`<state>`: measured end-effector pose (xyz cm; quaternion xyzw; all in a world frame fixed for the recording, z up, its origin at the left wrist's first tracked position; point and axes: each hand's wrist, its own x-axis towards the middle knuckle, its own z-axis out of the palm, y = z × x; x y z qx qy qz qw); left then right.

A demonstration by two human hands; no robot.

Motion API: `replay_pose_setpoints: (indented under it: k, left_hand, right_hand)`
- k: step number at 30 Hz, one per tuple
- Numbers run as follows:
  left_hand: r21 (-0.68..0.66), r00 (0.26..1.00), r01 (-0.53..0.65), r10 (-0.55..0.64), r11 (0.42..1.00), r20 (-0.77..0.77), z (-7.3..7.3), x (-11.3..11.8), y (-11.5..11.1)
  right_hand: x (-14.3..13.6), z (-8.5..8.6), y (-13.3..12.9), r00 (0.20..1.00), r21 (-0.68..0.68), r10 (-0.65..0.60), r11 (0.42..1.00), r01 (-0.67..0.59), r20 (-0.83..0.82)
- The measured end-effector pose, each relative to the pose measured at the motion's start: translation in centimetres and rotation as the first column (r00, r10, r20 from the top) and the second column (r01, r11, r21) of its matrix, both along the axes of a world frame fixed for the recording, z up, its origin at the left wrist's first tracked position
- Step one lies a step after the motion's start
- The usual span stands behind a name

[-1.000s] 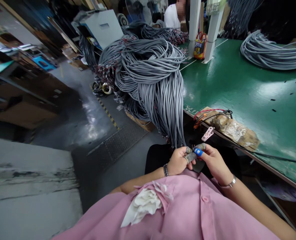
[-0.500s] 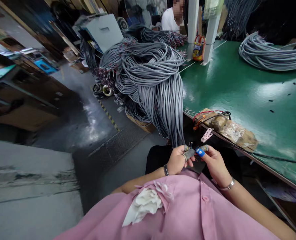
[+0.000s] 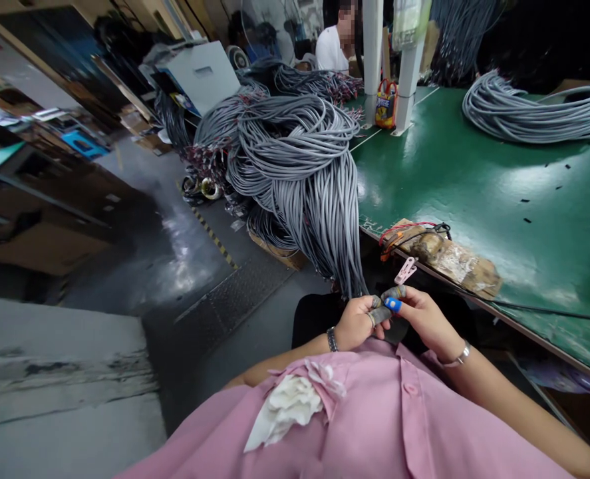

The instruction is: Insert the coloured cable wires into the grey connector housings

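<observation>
My left hand (image 3: 358, 323) is closed in front of my lap, pinching the end of a grey cable, which is mostly hidden by the fingers. Taped fingertips cover the thumb and forefinger. Against it, my right hand (image 3: 427, 324) pinches at the cable's thin wires, with a blue cover on the thumb and tape on the forefinger. The fingertips of both hands meet, so the wires barely show. Just beyond the hands, a thick bundle of grey cables (image 3: 332, 206) hangs down, its lower ends close to my left fingers.
At right stands a green table (image 3: 474, 179) with a taped wooden block (image 3: 457, 259) and a pink clothes peg (image 3: 405, 270) on its near edge. A cable coil (image 3: 529, 110) lies farther back. A person in white (image 3: 332, 50) sits beyond. Floor (image 3: 175, 233) stretches left.
My right fingertips have drawn in against the left ones, and the loose wire tips seen before are now covered. The view has shifted slightly, moving the table leftward in the picture.
</observation>
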<state>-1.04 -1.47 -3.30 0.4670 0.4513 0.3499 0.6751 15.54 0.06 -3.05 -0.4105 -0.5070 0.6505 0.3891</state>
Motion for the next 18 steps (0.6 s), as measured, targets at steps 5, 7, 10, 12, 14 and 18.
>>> replay_pose_setpoints:
  k: [5, 7, 10, 12, 14, 18]
  left_hand:
    - [0.005, 1.000, -0.026, 0.026, 1.000, 0.000, -0.09, -0.01, 0.09]
    - [0.013, 0.998, -0.068, 0.068, 0.998, 0.016, -0.17, -0.03, 0.17]
    - [0.008, 0.995, -0.093, 0.093, 0.996, 0.036, -0.25, -0.05, 0.27]
    - [-0.004, 0.995, -0.095, 0.095, 0.995, 0.041, -0.26, -0.06, 0.25]
    - [-0.015, 0.994, -0.097, 0.098, 0.995, 0.041, -0.24, -0.07, 0.18]
    - [-0.030, 0.994, -0.102, 0.103, 0.994, 0.036, -0.02, -0.10, 0.06]
  right_hand:
    - [-0.32, -0.45, -0.35, 0.994, 0.023, -0.101, 0.995, 0.100, 0.044]
    - [-0.50, -0.65, -0.50, 0.988, 0.024, -0.149, 0.989, 0.148, 0.043]
    - [-0.64, -0.83, -0.63, 0.982, 0.025, -0.184, 0.983, 0.183, 0.038]
    - [-0.64, -0.81, -0.70, 0.980, 0.022, -0.193, 0.981, 0.192, 0.038]
    - [-0.62, -0.69, -0.77, 0.980, 0.018, -0.195, 0.981, 0.194, 0.043]
    - [-0.70, -0.43, -0.94, 0.980, 0.013, -0.196, 0.981, 0.195, 0.021]
